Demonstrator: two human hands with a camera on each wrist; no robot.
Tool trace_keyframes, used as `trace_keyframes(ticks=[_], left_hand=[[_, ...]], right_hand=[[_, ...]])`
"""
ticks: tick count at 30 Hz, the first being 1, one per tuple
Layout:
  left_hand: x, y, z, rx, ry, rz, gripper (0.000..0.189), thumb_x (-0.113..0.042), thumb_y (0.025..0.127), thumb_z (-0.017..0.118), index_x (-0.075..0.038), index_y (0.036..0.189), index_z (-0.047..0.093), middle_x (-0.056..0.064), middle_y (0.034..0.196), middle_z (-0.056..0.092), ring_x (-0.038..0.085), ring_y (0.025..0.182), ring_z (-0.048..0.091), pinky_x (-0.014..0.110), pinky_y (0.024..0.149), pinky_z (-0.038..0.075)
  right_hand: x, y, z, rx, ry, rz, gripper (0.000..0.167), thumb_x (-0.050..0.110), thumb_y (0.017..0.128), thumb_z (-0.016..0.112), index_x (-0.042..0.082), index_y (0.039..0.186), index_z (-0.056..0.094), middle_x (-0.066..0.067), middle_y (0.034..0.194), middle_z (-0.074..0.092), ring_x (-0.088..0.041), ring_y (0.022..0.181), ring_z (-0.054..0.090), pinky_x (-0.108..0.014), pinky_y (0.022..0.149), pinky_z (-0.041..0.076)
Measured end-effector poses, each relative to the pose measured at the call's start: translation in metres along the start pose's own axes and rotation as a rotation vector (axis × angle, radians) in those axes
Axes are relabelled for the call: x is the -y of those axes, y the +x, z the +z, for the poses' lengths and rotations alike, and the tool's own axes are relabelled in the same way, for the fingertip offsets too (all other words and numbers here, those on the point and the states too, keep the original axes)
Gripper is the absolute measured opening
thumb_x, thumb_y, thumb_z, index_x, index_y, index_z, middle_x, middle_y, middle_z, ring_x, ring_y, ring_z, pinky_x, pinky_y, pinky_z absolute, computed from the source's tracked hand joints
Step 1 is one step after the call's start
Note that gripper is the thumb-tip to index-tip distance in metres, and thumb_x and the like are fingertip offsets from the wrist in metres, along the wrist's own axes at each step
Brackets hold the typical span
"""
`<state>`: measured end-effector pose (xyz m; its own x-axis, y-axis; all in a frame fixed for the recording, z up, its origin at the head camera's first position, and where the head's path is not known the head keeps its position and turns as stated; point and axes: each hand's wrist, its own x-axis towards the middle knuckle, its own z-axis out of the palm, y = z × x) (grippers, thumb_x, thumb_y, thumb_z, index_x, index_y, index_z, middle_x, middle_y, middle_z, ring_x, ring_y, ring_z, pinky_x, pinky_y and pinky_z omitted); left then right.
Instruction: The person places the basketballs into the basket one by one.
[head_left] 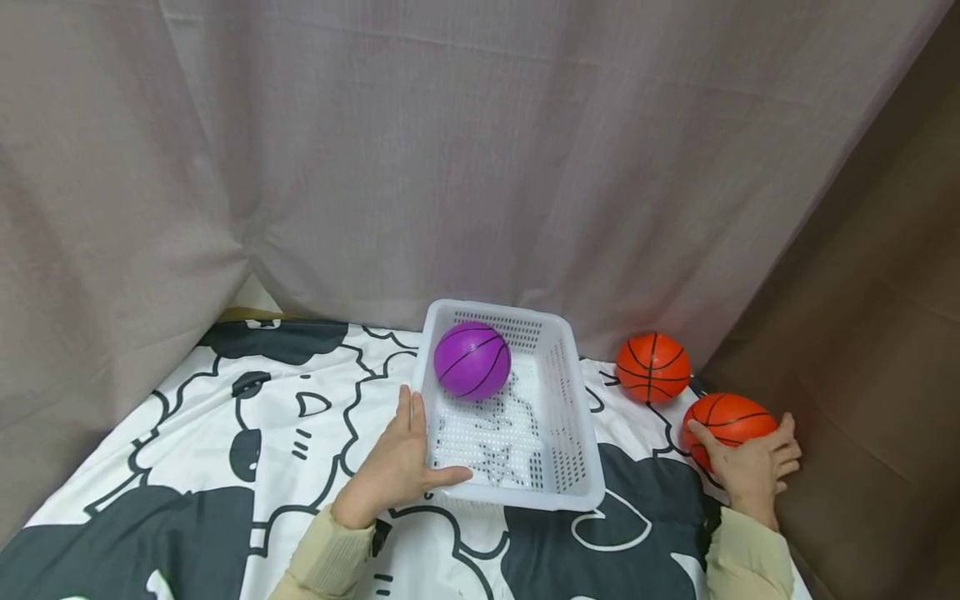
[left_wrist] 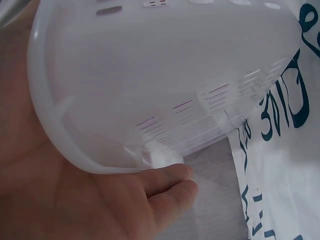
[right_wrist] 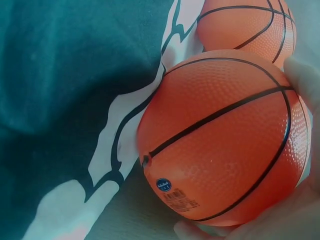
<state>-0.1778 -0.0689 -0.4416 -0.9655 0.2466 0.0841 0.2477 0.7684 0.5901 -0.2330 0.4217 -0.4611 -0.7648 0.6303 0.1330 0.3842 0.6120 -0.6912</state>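
A white plastic basket (head_left: 551,497) with slotted walls holds a purple toy basketball (head_left: 472,361) in its far left part. My left hand (head_left: 397,467) grips the basket's near left corner, fingers along the outer left wall and thumb over the near rim. The left wrist view shows the fingertips (left_wrist: 172,197) right at the rim. Over on the right, my right hand (head_left: 753,471) holds an orange toy basketball (right_wrist: 220,140), thumb on its left and fingers round its right side. Just behind it is a second orange toy basketball (head_left: 652,367).
A black-and-white cartoon-print cloth (head_left: 300,433) covers the surface under everything. Grey curtain fabric (head_left: 420,167) hangs right behind the basket. A brown curtain (head_left: 862,350) closes off the right side, close to my right hand.
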Motion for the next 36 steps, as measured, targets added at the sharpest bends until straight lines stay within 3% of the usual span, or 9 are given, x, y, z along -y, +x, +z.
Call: trace_keyframes(ticks=[7, 15, 26, 36], left_hand=[[0.0, -0.001, 0.0, 0.0, 0.004, 0.001, 0.127, -0.067, 0.073, 0.072, 0.015, 0.148, 0.011, 0.033, 0.155, -0.005, 0.044, 0.142, 0.017, 0.048, 0.113, 0.026], [0.0, -0.001, 0.001, -0.005, 0.0, 0.015, 0.127, -0.066, 0.073, 0.073, 0.016, 0.147, 0.011, 0.036, 0.154, -0.003, 0.046, 0.141, 0.018, 0.049, 0.112, 0.026], [0.001, 0.001, 0.0, -0.011, 0.008, 0.013, 0.127, -0.066, 0.073, 0.072, 0.016, 0.148, 0.011, 0.035, 0.154, -0.003, 0.045, 0.142, 0.018, 0.048, 0.112, 0.026], [0.001, 0.0, 0.0, -0.011, 0.009, 0.025, 0.127, -0.066, 0.073, 0.072, 0.017, 0.147, 0.012, 0.037, 0.153, -0.001, 0.047, 0.14, 0.021, 0.048, 0.112, 0.028]], right_hand=[[-0.001, -0.003, 0.0, -0.041, 0.004, -0.028, 0.119, 0.059, 0.073, 0.076, 0.015, 0.156, 0.004, -0.03, 0.147, 0.006, -0.047, 0.132, 0.007, -0.076, 0.098, 0.017], [0.001, -0.007, -0.005, -0.058, 0.051, 0.022, 0.117, 0.06, 0.074, 0.075, 0.015, 0.156, 0.005, -0.028, 0.148, 0.006, -0.045, 0.134, 0.008, -0.072, 0.101, 0.02], [0.003, -0.011, -0.009, -0.183, 0.144, 0.005, 0.115, 0.059, 0.069, 0.079, 0.021, 0.156, 0.014, -0.023, 0.147, 0.013, -0.037, 0.134, 0.011, -0.061, 0.105, 0.025], [0.009, -0.019, -0.013, -0.198, 0.175, -0.009, 0.112, 0.057, 0.07, 0.08, 0.023, 0.156, 0.017, -0.022, 0.148, 0.016, -0.035, 0.134, 0.013, -0.06, 0.105, 0.026]])
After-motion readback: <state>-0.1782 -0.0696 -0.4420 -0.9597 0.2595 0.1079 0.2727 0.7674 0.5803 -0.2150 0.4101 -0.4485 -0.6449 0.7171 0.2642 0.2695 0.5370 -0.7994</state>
